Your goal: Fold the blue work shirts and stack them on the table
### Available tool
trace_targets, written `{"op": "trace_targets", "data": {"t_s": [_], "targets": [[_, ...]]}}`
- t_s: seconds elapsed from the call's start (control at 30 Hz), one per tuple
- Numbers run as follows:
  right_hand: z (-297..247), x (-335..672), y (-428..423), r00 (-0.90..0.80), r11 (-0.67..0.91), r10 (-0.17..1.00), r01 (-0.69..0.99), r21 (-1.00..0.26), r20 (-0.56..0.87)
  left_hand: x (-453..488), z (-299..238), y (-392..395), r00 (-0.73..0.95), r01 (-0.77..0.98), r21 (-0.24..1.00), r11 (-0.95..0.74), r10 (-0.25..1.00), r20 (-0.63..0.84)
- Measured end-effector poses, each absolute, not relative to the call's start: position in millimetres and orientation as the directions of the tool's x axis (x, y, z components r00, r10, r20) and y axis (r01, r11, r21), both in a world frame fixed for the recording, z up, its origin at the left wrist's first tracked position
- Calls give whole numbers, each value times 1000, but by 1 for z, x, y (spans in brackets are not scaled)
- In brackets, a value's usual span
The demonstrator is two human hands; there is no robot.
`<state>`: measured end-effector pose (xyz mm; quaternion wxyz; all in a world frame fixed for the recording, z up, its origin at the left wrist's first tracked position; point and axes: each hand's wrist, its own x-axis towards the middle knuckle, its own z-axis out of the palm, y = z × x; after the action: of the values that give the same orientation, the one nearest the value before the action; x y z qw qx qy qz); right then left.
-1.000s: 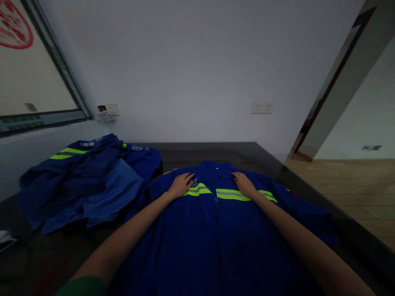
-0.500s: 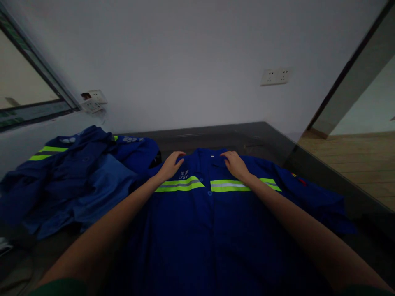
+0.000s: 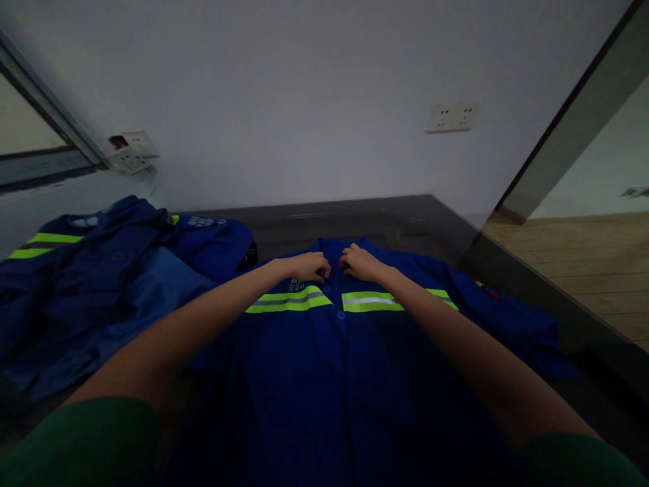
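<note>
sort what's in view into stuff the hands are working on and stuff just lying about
In hand:
- spread-out blue garment
- left hand and right hand, both near its collar
- dark table beneath it

Just lying about or background:
- heap of blue clothing to the left
- wall sockets

Dim light; pale wall (image 3: 294,101), wood-look floor (image 3: 583,260).

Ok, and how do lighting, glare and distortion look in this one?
Head view: dim, the lower part of the spread jacket nearly black, though its reflective strips read bright; faint pale streaks on the dark tabletop; the window frame leans strongly, probably wide-angle distortion; left hand and right hand discernible, fingertip contact unclear.
</note>
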<state>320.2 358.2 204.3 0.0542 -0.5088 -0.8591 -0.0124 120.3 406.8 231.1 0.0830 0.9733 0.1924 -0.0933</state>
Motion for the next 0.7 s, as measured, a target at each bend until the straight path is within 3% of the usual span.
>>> {"op": "trace_targets", "data": {"t_s": [0.07,0.23,0.33,0.47,0.7], "targets": [[211,328,360,-480,493,867,865,-96,131,121,232,410,914,397,158,-904,373,-158],[245,365,358,-450,496,868,765,-411,210,129,238,424,851,506,260,-823,526,9],[263,378,356,-425,488,872,715,-500,244,143,234,432,798,562,302,-770,600,47],[262,368,359,-426,502,865,733,-460,266,162,216,435,756,611,299,-733,652,53],[210,335,364,-281,325,936,923,-206,213,172,177,427,677,676,261,-689,721,147]]}}
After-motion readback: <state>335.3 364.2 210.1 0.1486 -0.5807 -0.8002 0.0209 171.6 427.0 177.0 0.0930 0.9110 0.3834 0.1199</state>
